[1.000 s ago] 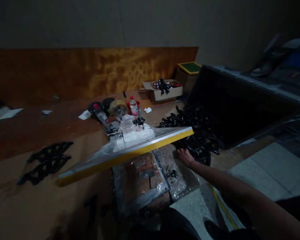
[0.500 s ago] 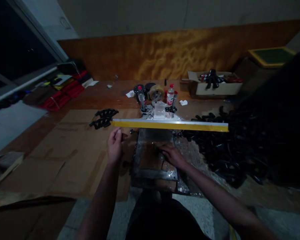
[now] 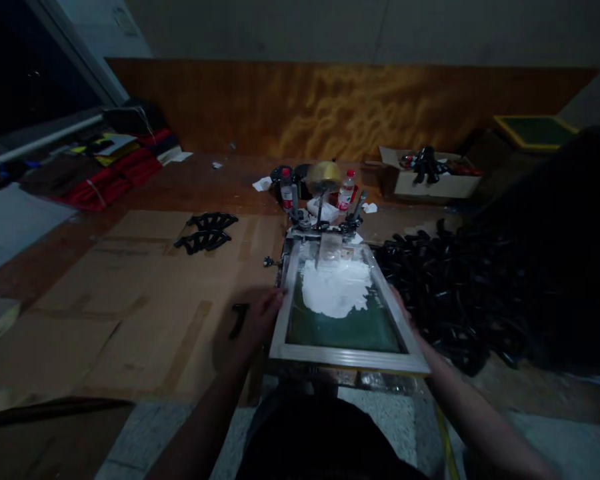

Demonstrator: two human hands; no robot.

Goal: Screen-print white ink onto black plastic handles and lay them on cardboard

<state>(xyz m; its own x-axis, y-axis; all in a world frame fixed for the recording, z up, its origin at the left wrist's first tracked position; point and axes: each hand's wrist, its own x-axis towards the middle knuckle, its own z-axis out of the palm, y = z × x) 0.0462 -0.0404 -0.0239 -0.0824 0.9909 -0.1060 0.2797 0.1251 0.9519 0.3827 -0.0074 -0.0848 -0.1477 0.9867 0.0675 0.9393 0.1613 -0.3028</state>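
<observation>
A screen printing frame [image 3: 349, 355] with silver edges lies tilted down over the work base in front of me. White ink [image 3: 336, 288] is spread over the upper part of its green mesh [image 3: 345, 332]. My left hand [image 3: 264, 317] is closed at the frame's left side, fingers against the edge. At the right side my right hand [image 3: 404, 310] grips the outer edge, partly hidden by the frame. A small black curved piece [image 3: 239, 320] lies on the cardboard beside my left hand.
Rows of black curved pieces [image 3: 206, 232] lie on the cardboard sheet [image 3: 145, 267] to the left. A large heap of black pieces [image 3: 445, 293] covers the right side. Behind the frame stand two red-capped bottles [image 3: 347, 190] and a tape roll [image 3: 324, 175]. An open carton [image 3: 433, 183] sits farther right.
The screen printing frame has swung down towards me, and its inked mesh now shows. My right hand has left the base for the frame's right edge; my left hand has come down along its left side.
</observation>
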